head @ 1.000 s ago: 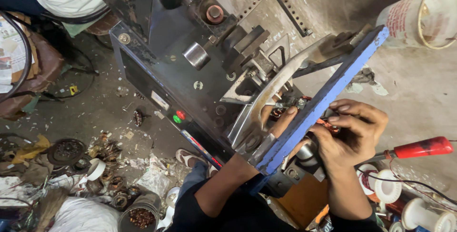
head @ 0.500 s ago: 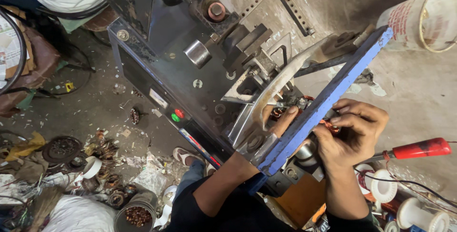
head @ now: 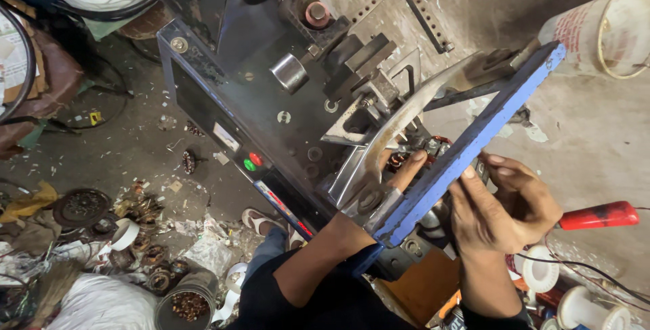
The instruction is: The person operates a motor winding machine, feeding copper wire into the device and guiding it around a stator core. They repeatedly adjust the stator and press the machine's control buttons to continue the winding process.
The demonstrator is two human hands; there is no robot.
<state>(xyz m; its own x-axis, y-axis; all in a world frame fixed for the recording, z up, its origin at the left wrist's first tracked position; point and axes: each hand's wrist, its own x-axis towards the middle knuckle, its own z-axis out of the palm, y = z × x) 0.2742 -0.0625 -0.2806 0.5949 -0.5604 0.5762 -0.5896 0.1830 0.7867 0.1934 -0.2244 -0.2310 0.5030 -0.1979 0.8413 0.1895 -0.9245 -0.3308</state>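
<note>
The left hand (head: 399,171) reaches behind the slanted blue metal bar (head: 474,144) of the dark grey winding machine (head: 271,100), fingers touching a copper-wound coil (head: 396,161); its grip cannot be told. The right hand (head: 504,201), fingers curled together, touches the bar's other side

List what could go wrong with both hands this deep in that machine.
1. The left hand reaches under the curved metal lever; if it drops, fingers may be pinched.
2. The blue bar hides much of the work from view, so the right hand works partly blind.
</note>
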